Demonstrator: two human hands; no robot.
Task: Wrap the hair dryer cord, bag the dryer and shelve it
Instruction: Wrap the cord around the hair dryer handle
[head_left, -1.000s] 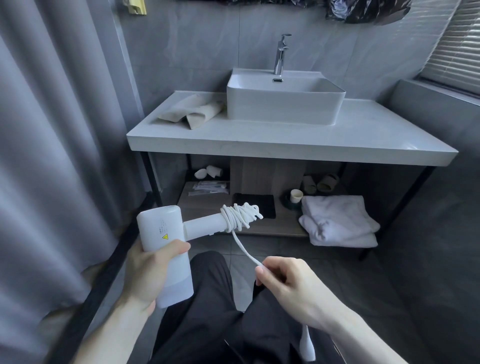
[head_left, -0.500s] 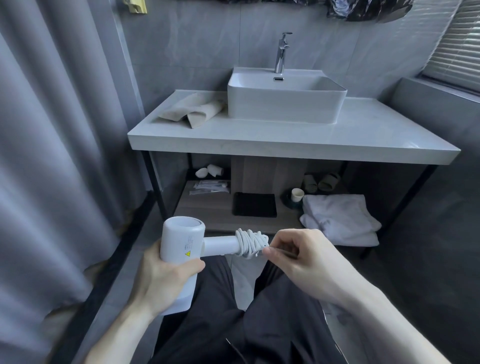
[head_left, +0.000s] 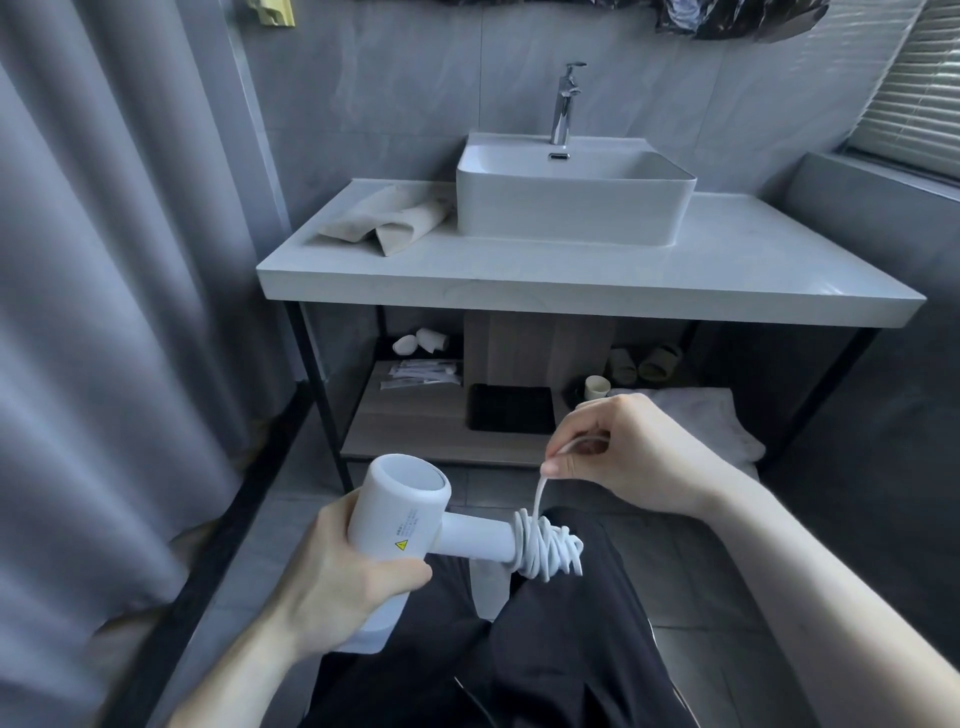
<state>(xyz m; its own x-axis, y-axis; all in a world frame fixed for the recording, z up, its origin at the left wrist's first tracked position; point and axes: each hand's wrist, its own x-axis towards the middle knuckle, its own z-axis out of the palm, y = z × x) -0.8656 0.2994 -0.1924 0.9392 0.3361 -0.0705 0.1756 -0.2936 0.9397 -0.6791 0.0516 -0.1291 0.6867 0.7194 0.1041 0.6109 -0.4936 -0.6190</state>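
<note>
My left hand (head_left: 337, 587) grips the barrel of a white hair dryer (head_left: 400, 514), whose handle points right over my lap. Several loops of white cord (head_left: 548, 551) are wound around the handle's end. One strand rises from the coil to my right hand (head_left: 623, 452), which pinches it between thumb and fingers just above and right of the coil. The plug is hidden. A beige cloth bag (head_left: 387, 223) lies folded on the counter, left of the basin. The wooden lower shelf (head_left: 410, 431) runs beneath the counter.
A white basin (head_left: 571, 202) with a chrome tap sits on the white countertop (head_left: 727, 280). On the shelf lie a black pad (head_left: 511, 408), small packets, a cup, slippers and white towels (head_left: 717, 421). A grey curtain (head_left: 104, 312) hangs at the left. My dark-trousered legs fill the foreground.
My right hand rose from the handle's end, drawing a strand of cord upward. The dryer dropped lower and shifted slightly right, and more cord is wound on the handle than a second ago.
</note>
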